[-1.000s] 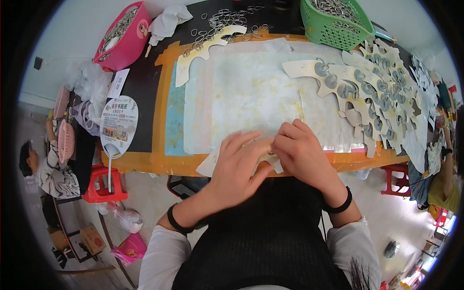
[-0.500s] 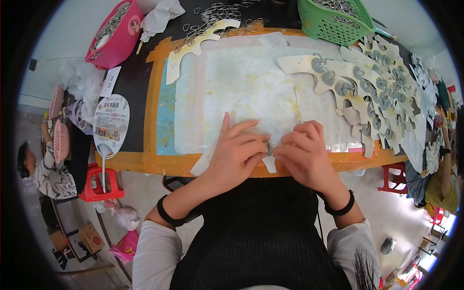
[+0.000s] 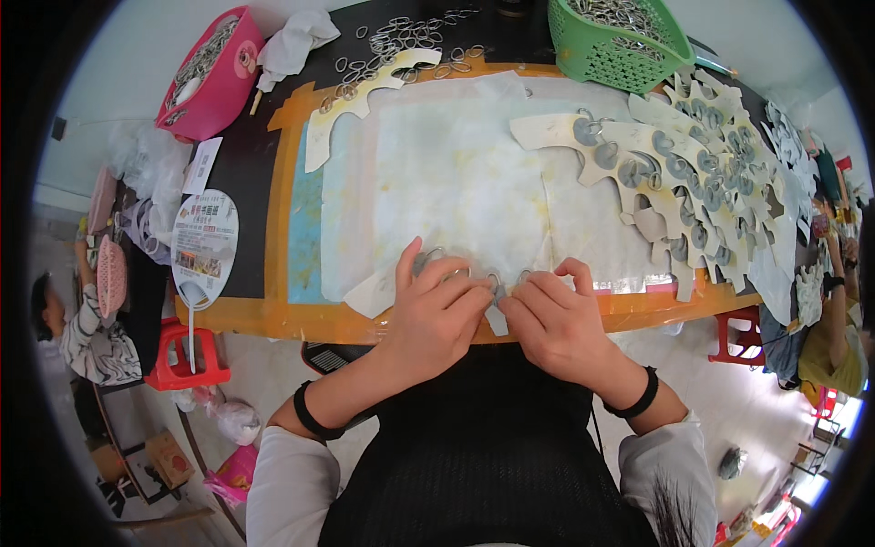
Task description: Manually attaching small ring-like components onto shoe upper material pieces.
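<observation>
The left hand (image 3: 428,319) and right hand (image 3: 558,326) bunch fingers over a cream, scalloped flat piece (image 3: 368,296) at the orange-taped table's (image 3: 296,319) near edge — whether clamped on its grey metal ring (image 3: 497,289), I cannot tell. Ring-fitting seems in hand; next calls for careful alignment, though the hands crowd it. Ringed cream cutouts (image 3: 629,139) lie right.

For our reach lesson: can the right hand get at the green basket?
Likely yes: only the sheet and low pieces lie between the right hand, busy at a strip, and the green basket.
</observation>
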### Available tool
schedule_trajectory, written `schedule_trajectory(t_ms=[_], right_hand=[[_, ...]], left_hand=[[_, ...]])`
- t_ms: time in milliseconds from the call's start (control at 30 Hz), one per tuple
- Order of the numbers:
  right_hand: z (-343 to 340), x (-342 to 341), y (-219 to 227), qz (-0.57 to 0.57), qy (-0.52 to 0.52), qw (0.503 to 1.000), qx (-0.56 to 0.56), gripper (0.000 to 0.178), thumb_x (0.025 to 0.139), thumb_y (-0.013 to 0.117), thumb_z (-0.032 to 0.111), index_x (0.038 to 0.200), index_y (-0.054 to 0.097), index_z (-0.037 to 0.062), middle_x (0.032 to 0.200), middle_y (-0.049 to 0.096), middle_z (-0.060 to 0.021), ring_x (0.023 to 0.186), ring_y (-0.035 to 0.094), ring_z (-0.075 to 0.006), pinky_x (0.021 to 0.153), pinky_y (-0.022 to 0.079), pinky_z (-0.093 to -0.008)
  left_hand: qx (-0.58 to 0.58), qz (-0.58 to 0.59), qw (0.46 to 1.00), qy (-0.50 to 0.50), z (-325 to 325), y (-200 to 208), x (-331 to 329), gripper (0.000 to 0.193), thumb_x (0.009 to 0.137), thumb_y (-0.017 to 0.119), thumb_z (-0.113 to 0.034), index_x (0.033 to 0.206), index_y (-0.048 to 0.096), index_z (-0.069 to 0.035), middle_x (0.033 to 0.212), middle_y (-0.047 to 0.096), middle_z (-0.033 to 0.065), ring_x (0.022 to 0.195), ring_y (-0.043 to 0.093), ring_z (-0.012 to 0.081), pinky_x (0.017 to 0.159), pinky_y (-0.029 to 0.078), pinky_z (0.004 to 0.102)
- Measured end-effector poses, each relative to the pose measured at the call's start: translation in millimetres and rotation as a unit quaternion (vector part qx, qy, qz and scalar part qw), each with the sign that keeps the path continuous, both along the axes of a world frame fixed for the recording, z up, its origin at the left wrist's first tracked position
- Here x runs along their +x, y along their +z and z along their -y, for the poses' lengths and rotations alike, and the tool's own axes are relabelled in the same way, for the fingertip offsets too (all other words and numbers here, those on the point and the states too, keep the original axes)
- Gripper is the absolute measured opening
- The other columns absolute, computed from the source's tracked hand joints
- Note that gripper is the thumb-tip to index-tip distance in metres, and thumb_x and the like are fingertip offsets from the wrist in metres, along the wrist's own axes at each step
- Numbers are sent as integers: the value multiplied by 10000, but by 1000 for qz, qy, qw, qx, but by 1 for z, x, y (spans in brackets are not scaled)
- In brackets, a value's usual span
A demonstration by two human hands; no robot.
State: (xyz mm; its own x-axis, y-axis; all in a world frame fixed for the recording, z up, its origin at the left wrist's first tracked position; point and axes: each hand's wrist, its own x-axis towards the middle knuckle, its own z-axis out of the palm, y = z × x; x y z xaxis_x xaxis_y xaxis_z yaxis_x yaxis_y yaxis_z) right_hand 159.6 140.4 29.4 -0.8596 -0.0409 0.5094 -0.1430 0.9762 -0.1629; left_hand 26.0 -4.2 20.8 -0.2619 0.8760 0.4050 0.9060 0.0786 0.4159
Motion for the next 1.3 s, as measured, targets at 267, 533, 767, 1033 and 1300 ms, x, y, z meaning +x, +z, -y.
schedule_trajectory(t_ms=[267, 533, 767, 1033, 1300], right_hand=[[-16, -5, 11, 9, 1, 991, -137, 252, 662, 662, 68, 913, 652, 76, 926, 588, -7, 888, 538, -204, 813, 386, -388], [-24, -1, 1, 2, 47, 999, -13, 206, 680, 673, 101, 883, 643, 80, 917, 568, 7, 928, 538, -184, 822, 402, -388], [-21, 4, 16, 45, 47, 998, -13, 187, 691, 677, 100, 874, 643, 74, 937, 582, -20, 932, 549, -207, 807, 406, -408], [-7, 3, 1, 21, 55, 988, -144, 326, 714, 679, 101, 1024, 616, 25, 863, 611, -68, 895, 558, -242, 808, 400, -422], [-7, 5, -3, 25, 44, 985, -165, 399, 748, 676, 98, 1117, 553, 11, 829, 603, -70, 914, 564, -253, 816, 400, -438]], left_hand=[[22, -20, 999, -14, 3, -2, -3, 147, 726, 732, -76, 854, 732, -150, 912, 674, -40, 977, 577, 196, 1035, 260, 514], [41, -54, 998, -15, 4, -2, -6, 114, 733, 731, -104, 842, 732, -135, 960, 701, -33, 946, 583, 189, 943, 311, 459], [8, -41, 998, -48, 5, 7, -11, 196, 699, 719, -75, 890, 727, -116, 1021, 692, -32, 946, 579, 188, 949, 309, 461], [-16, -65, 995, -80, 4, 12, -14, 215, 702, 702, -59, 915, 699, -89, 1073, 661, -18, 960, 559, 184, 957, 315, 469], [-36, -2, 985, -168, -13, 28, -30, 265, 801, 609, -21, 1064, 596, -48, 1118, 648, 61, 1116, 551, 215, 1011, 302, 503]])
